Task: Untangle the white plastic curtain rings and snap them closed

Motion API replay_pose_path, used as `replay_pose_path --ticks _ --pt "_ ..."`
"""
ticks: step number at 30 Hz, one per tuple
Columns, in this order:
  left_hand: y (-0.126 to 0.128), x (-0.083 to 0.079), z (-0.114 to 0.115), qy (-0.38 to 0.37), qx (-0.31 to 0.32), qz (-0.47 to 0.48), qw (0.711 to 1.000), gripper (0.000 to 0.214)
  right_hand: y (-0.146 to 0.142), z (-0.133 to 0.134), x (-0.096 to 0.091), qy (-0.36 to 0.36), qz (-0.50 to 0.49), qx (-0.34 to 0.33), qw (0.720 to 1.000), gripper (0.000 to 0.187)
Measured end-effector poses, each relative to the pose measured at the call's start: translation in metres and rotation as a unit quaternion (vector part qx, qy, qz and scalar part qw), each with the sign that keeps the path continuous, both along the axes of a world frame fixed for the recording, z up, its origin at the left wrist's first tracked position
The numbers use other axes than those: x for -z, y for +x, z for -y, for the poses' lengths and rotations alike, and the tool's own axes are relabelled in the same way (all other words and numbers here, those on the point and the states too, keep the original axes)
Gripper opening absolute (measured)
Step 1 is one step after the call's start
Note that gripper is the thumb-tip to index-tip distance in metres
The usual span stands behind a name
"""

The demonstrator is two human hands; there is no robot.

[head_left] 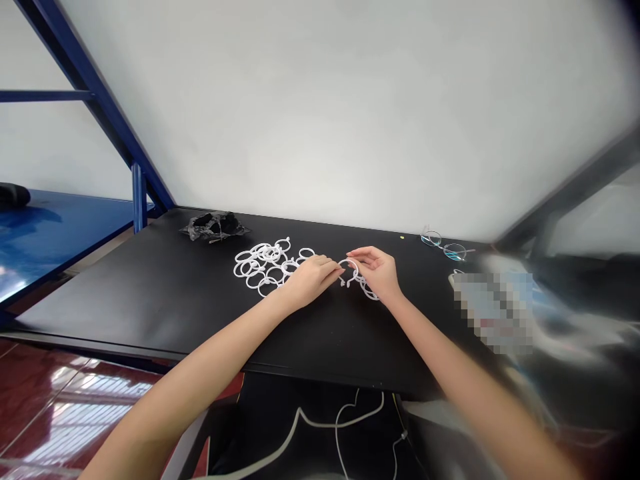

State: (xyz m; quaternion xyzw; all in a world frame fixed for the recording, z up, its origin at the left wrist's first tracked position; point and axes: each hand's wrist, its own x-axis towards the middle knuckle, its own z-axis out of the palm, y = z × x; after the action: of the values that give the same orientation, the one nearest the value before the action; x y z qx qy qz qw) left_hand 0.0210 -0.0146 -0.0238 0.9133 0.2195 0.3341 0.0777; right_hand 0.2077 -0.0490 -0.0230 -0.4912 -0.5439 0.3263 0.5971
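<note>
Between my two hands is a white ring with a gap at its lower side and small knobs at the gap's ends. My left hand pinches it from the left. From the right, my right hand grips the same ring with bent fingers. A few more white rings hang or lie just beneath my right hand; whether they are linked to the held one I cannot tell. Left of my left hand, a loose pile of several white rings lies on the black table.
A crumpled dark plastic bag lies at the back left. Eyeglasses rest at the back right, near a small yellow bit. A blurred-out flat item lies at the right. White cables hang below the table's front edge.
</note>
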Motion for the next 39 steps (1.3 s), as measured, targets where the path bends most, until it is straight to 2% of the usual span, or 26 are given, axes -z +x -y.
replay_pose_path --ticks 4,7,11,16,18,19,22,24,25,29,34,37,39 --pt "0.001 0.000 0.000 -0.048 -0.063 0.052 0.995 0.024 0.001 0.003 -0.003 0.032 0.022 0.036 0.999 0.027" --pt "0.002 -0.004 0.003 -0.122 -0.087 0.095 0.984 0.020 -0.001 0.008 -0.002 0.052 0.102 0.042 0.993 0.031" --pt "0.001 -0.012 0.008 -0.233 -0.053 0.127 0.963 0.024 -0.006 0.014 0.001 0.094 0.237 0.057 0.965 0.030" --pt "-0.001 -0.018 0.011 -0.292 0.000 0.129 0.948 0.028 -0.009 0.017 -0.001 0.134 0.268 0.097 0.949 0.020" --pt "-0.001 -0.017 0.011 -0.264 -0.016 0.120 0.957 0.030 -0.009 0.018 -0.002 0.145 0.290 0.097 0.941 0.016" --pt "-0.002 -0.016 0.011 -0.223 -0.040 0.121 0.967 0.032 -0.010 0.019 -0.003 0.152 0.298 0.096 0.938 0.015" --pt "-0.004 -0.014 0.008 -0.032 -0.118 0.137 0.983 0.036 -0.013 0.022 -0.005 0.192 0.300 0.072 0.932 0.010" --pt "-0.007 -0.014 0.006 0.062 -0.107 0.130 0.984 0.037 -0.018 0.025 -0.006 0.224 0.293 0.042 0.929 0.007" --pt "-0.008 -0.014 0.005 0.082 -0.082 0.114 0.987 0.037 -0.021 0.027 -0.006 0.236 0.290 0.027 0.927 0.007" --pt "-0.012 -0.008 0.001 0.068 -0.014 0.058 0.996 0.041 -0.031 0.034 -0.006 0.241 0.281 0.003 0.929 0.011" --pt "-0.015 0.000 -0.001 0.096 -0.019 0.053 0.994 0.046 -0.040 0.039 -0.005 0.223 0.267 0.004 0.938 0.014" --pt "-0.015 -0.001 0.000 0.098 -0.030 0.046 0.994 0.047 -0.044 0.040 -0.006 0.213 0.244 -0.006 0.946 0.014" --pt "-0.014 -0.004 0.001 0.080 -0.043 0.030 0.995 0.049 -0.043 0.039 -0.008 0.182 0.239 -0.010 0.954 0.013"
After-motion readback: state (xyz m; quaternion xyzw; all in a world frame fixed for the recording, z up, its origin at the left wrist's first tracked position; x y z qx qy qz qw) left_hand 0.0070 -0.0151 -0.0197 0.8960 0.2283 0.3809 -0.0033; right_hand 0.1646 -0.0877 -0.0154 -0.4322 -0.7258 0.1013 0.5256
